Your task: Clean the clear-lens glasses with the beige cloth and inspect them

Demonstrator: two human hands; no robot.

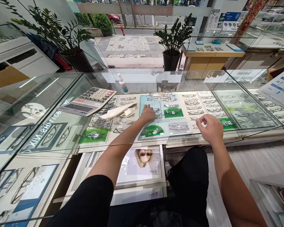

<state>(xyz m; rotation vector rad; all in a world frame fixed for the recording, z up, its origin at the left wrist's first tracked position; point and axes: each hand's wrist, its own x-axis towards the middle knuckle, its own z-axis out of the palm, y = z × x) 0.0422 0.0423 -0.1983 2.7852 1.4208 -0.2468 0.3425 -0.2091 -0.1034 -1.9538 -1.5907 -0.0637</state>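
My left hand (148, 113) reaches into the glass display case (229, 134), under its top pane. Its fingers are bent down onto a pair of spectacles (156, 110) lying on a pale blue display panel (144, 101). My right hand (209, 127) rests on the glass top near the case's front edge. Its fingers are curled in with thumb and forefinger together, and I see nothing in them. Rows of spectacle frames (194, 107) lie on the shelf between and beyond both hands, along with green brand signs (173, 113).
A calculator (86, 101), a white cloth (118, 111) and a small spray bottle (123, 84) sit on the glass to the left. An open drawer (142, 186) holding a printed card is below the counter. Potted plants (172, 44) stand beyond, and more display cases flank both sides.
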